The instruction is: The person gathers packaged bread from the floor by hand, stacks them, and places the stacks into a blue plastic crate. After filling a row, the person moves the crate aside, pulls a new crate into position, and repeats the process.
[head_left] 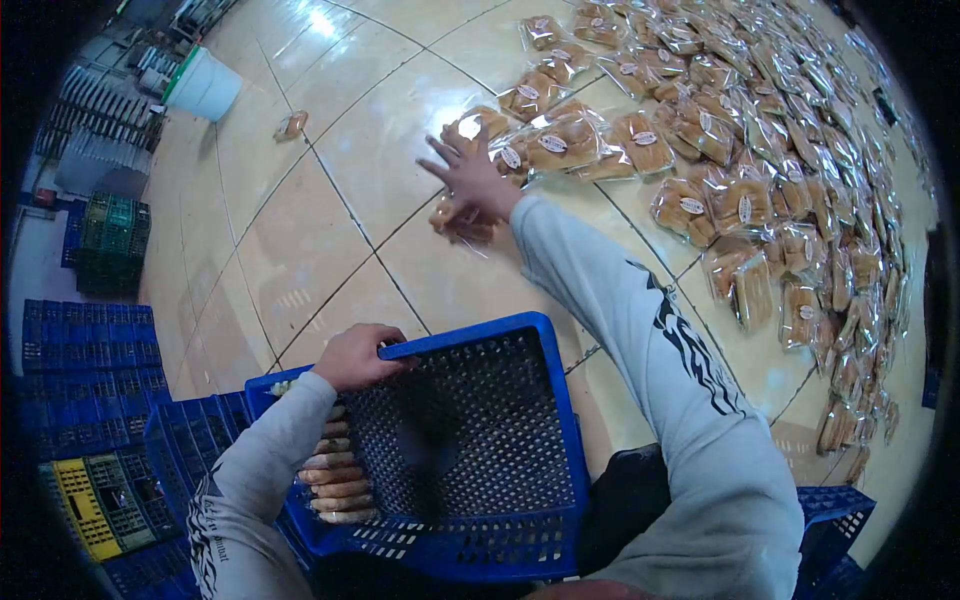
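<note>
My left hand [362, 357] is closed round the far rim of a blue plastic crate [480, 420]. Inside the crate, along its left side, stands a row of several wrapped bread packs [340, 475]. My right hand [470, 178] reaches out over the tiled surface with its fingers spread, at the near left edge of a large spread of clear-wrapped bread packs [565, 145]. One pack [465, 220] lies right beneath its wrist and palm; whether the hand touches it I cannot tell.
A lone pack [292, 125] lies on the tiles [340, 90] at the upper left, near a white bucket [205, 85] with a green rim. Stacked blue crates [95, 350] stand at the left, with a yellow one [85, 510] among them. Another blue crate [835, 515] is at the lower right.
</note>
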Motion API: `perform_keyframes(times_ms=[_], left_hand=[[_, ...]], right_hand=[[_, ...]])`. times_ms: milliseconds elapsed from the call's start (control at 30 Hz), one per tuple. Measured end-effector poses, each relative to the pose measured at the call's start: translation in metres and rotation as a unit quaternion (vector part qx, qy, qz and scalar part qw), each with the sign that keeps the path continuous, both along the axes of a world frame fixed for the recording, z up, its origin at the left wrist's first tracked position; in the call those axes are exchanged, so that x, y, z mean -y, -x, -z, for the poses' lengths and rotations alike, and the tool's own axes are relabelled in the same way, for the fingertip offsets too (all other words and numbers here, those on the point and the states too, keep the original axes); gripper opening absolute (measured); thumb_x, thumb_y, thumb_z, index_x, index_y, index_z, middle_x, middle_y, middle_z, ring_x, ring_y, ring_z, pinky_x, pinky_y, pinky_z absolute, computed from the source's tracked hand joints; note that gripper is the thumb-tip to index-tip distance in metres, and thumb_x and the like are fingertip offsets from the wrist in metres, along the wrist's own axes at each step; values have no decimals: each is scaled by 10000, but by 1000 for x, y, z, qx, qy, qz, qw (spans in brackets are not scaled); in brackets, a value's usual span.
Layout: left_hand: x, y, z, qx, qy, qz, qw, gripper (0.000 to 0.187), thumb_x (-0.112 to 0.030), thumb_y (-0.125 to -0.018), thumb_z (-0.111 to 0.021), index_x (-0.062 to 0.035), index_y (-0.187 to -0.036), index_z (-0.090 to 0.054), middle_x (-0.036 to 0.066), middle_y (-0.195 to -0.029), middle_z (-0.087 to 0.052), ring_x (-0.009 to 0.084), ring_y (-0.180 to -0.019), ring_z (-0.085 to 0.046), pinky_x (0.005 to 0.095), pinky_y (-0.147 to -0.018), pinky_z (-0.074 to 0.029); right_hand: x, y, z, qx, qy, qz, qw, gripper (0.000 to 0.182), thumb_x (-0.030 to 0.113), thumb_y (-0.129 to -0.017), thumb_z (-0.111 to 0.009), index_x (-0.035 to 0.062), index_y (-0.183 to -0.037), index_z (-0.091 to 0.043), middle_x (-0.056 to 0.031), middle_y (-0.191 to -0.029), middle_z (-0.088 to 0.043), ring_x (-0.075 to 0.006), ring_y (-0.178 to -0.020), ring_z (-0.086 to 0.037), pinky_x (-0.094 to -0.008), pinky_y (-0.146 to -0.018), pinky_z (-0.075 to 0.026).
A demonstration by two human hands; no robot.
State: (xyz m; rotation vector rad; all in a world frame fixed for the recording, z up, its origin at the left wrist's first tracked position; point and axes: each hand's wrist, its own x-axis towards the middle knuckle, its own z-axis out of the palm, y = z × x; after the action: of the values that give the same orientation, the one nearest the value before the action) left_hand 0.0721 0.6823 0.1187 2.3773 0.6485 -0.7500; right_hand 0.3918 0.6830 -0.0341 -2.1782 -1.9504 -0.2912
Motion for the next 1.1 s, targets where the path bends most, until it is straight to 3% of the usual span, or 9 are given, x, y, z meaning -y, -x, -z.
perform_keyframes(times_ms=[100,267,433,667,800,833,933,1067,1100], left_hand=[[3,1,-1,13,-15,14,1000,394,-372,-787,-721,-37,-992,-702,183,-934,-700,355,-892,-668,415,-814,-507],[-3,4,4,9,-11,8,1000,475,-511,-780,-704,-84,-987,-715,168,-949,-714,352,-919,-680,438,-798,-523],[-2,7,6,33,-19,9,999,465,-497,-776,-709,-81,-985,-717,169,-925,-712,336,-910,-688,427,-784,-522],[6,2,2,21,6,-25,999,448,-447,-757,-737,-49,-963,-728,160,-882,-707,312,-822,-679,396,-738,-505],[7,1,0,24,-4,-21,999,417,-410,-767,-739,-41,-961,-726,163,-847,-696,298,-773,-666,385,-716,-492],[8,2,2,29,-7,-20,999,407,-402,-771,-738,-41,-959,-725,164,-836,-692,292,-764,-665,382,-711,-489],[7,3,3,33,-9,-17,999,405,-391,-774,-738,-32,-959,-721,163,-811,-684,286,-746,-655,377,-704,-484],[10,-1,0,32,3,-18,999,354,-311,-794,-730,-4,-969,-697,142,-787,-675,216,-725,-621,356,-704,-477],[11,-3,-1,34,4,-17,999,373,-339,-790,-728,-11,-967,-704,152,-786,-676,247,-729,-635,366,-700,-478]], right_hand=[[-27,-26,12,35,6,93,995,873,608,-720,-694,382,-1499,-372,-46,-1634,-231,-392,-1498,-170,-874,-992,-2],[-24,-46,17,-193,77,169,963,857,562,-716,-745,429,-1480,-379,-62,-1632,-226,-442,-1494,-117,-893,-961,-19],[29,-41,2,-202,132,124,963,1127,790,-513,-753,395,-1496,-367,-87,-1630,-203,-535,-1460,-82,-887,-965,-107],[170,-11,-4,-135,167,78,974,1148,873,-535,-669,343,-1508,-367,-95,-1610,-238,-510,-1448,-172,-916,-890,-139],[246,-16,22,-199,31,93,975,1122,835,-582,-683,269,-1504,-386,-138,-1610,-224,-494,-1449,-190,-733,-1101,-202],[265,-21,22,-254,39,89,962,1092,769,-628,-716,251,-1518,-352,-158,-1611,-205,-453,-1449,-226,-602,-1166,-229],[309,-24,33,-100,61,119,986,1038,762,-656,-668,299,-1523,-335,-144,-1611,-224,-467,-1439,-223,-615,-1137,-262],[384,-5,11,-98,152,158,971,892,613,-727,-685,257,-1496,-406,-113,-1548,-390,-346,-1362,-438,-593,-1035,-404],[386,-5,-27,-184,298,149,925,860,571,-736,-700,212,-1473,-442,-132,-1494,-446,-345,-1317,-483,-545,-1040,-415]])
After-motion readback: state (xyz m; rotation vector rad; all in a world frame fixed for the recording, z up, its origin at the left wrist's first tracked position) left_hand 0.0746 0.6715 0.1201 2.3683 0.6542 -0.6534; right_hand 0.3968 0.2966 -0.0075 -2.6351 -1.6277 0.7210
